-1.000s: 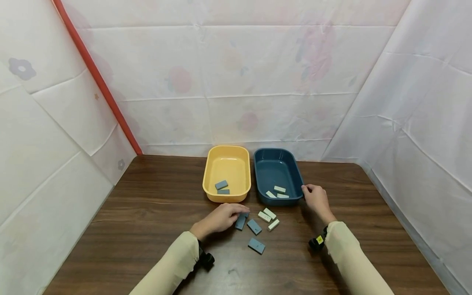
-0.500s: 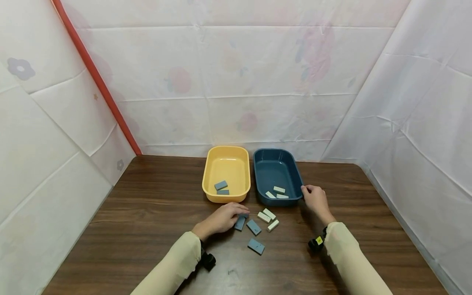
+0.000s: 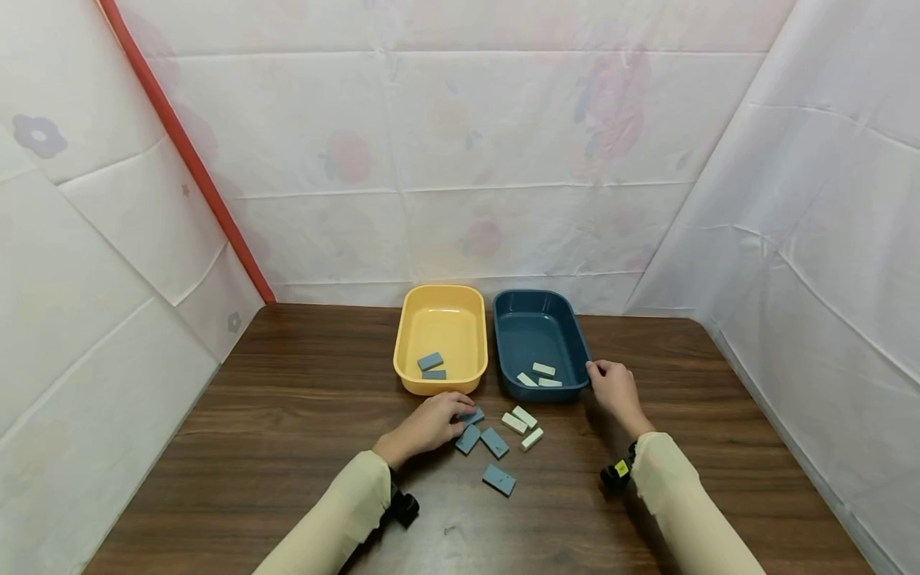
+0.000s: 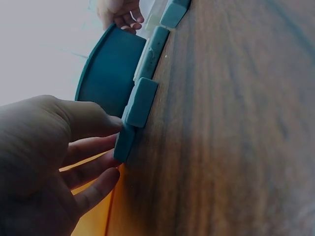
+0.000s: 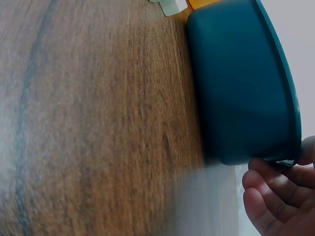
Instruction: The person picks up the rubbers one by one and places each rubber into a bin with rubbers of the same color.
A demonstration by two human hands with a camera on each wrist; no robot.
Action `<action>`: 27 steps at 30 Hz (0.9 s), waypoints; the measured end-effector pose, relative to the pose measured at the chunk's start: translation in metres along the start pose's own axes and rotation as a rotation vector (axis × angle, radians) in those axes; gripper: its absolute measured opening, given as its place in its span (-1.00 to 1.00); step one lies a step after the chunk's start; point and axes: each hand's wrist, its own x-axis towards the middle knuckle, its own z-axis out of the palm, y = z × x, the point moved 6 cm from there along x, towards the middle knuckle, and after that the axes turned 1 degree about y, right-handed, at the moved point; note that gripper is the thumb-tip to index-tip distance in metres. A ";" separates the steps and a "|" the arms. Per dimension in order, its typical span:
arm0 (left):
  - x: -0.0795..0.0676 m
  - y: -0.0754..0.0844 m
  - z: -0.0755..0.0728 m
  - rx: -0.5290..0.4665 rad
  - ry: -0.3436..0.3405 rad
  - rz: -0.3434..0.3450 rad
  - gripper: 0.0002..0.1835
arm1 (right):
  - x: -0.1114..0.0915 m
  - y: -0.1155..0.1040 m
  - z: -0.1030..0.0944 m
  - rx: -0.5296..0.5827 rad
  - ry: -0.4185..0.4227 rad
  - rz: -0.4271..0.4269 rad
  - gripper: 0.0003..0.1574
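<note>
Left hand (image 3: 429,423): grip narrow, thumb and fingers pinching the far grey block (image 3: 473,415), just off the near end of the yellow tray (image 3: 442,319); can't tell if it's clear of the counter (image 3: 323,359). Yellow tray has two grey blocks (image 3: 431,362) inside. Next, three loose grey blocks (image 3: 494,443), three loose pale blocks (image 3: 514,423). Blue tray (image 3: 535,331): three pale blocks (image 3: 544,370) inside. Right hand (image 3: 616,391): grip pinching its near right rim.

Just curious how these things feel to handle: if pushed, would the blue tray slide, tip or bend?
The blue tray would probably slide rather than tip, being low and broad on the table. It looks unbent beside the right hand, suggesting stiffness. It may be light for its size, since it looks hollow and holds only three pale blocks.
</note>
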 end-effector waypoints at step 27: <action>0.007 0.000 -0.001 0.096 0.022 -0.040 -0.66 | -0.001 -0.003 -0.001 0.009 -0.005 0.001 -0.47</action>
